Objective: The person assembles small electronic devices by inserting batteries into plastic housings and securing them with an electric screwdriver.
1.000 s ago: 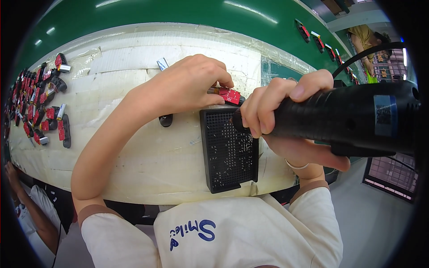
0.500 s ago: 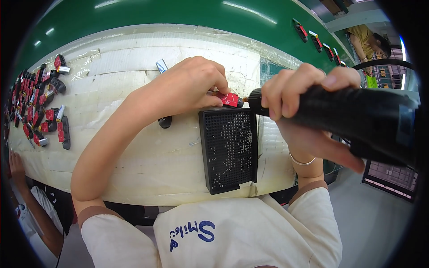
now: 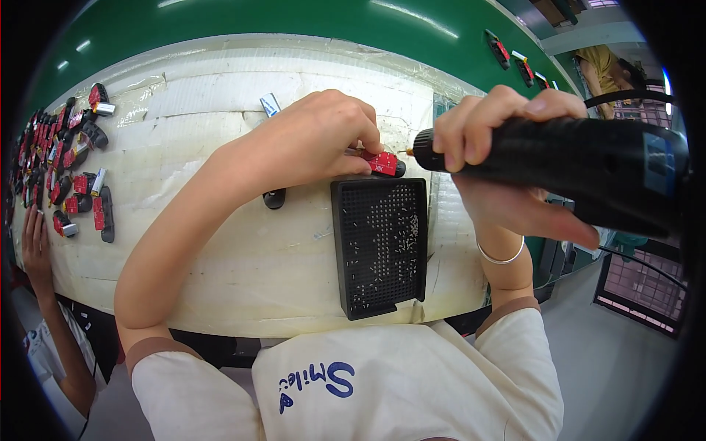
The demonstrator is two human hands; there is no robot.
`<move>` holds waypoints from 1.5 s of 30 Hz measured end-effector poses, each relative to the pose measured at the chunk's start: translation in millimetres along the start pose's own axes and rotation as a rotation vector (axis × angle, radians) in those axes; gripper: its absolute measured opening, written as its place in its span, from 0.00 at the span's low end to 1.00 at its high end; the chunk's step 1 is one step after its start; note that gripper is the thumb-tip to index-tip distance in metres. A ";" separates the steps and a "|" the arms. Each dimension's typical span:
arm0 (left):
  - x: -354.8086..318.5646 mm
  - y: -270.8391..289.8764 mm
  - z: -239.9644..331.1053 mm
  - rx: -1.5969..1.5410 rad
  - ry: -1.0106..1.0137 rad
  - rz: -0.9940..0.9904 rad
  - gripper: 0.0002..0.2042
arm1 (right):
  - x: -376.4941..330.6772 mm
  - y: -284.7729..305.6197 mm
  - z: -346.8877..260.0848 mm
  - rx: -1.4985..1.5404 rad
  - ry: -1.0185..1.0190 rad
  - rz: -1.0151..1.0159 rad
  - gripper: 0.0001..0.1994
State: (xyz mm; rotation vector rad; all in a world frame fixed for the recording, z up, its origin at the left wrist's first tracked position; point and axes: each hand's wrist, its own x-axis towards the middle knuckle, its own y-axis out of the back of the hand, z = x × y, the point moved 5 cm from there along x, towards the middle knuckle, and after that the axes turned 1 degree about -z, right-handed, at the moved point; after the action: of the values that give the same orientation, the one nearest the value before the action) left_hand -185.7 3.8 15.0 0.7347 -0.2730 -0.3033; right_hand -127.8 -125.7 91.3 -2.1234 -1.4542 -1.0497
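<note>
My left hand (image 3: 316,140) presses a small red and black part (image 3: 382,163) against the white padded bench (image 3: 220,242), just above a black perforated screw tray (image 3: 382,246). My right hand (image 3: 507,169) grips a thick black electric screwdriver (image 3: 573,165) held almost level, its thin bit touching the right end of the red part. Many tiny screws lie in the tray's holes.
Several red and black parts (image 3: 62,162) lie in a heap at the bench's left end. A small black piece (image 3: 274,198) rests under my left wrist. Another person's hand (image 3: 35,242) reaches in at the lower left. A green conveyor (image 3: 294,22) runs behind the bench.
The screwdriver has swung from over the tray up to the red part, and its bit now meets that part. My left hand has stayed on the part.
</note>
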 end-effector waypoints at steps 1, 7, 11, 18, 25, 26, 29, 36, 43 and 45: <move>0.8 -1.0 0.0 0.003 0.019 -0.008 0.09 | -0.2 0.5 -0.7 -0.004 0.001 0.000 0.51; -2.1 -1.4 -1.0 -0.006 0.038 -0.015 0.09 | -3.0 -4.1 5.5 -0.017 -0.056 -0.024 0.51; -2.2 -2.8 -0.5 -0.018 0.045 -0.018 0.09 | -6.8 -4.1 15.3 0.067 -0.030 0.038 0.51; 3.6 -2.6 -1.0 -0.007 0.017 -0.008 0.09 | -6.6 0.8 19.6 0.071 -0.016 0.078 0.50; -5.1 3.3 -9.4 0.035 0.007 0.028 0.08 | 2.7 -12.3 31.1 0.251 0.004 0.182 0.51; 1.7 -1.8 -9.3 0.051 -0.019 0.020 0.09 | -5.5 -4.4 25.4 0.223 -0.056 0.255 0.51; 20.3 -18.4 -5.6 0.114 -0.084 0.061 0.14 | -26.3 47.9 9.0 0.132 -0.171 0.347 0.52; 30.2 -46.7 -19.0 0.371 -0.048 0.101 0.22 | -35.1 106.5 48.6 0.037 -0.406 0.576 0.35; 74.5 -48.0 2.3 0.604 -0.283 0.205 0.19 | -31.0 126.6 31.1 -0.220 -0.409 0.815 0.16; 98.1 -39.0 20.5 0.665 -0.352 0.304 0.18 | -9.7 125.9 4.5 -0.394 -0.316 0.799 0.16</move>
State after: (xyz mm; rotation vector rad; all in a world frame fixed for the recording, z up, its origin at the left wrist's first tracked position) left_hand -109.2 -71.8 16.1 1.2770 -0.8357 -0.0412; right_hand -13.7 -180.0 95.2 -2.8606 -0.3761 -0.7315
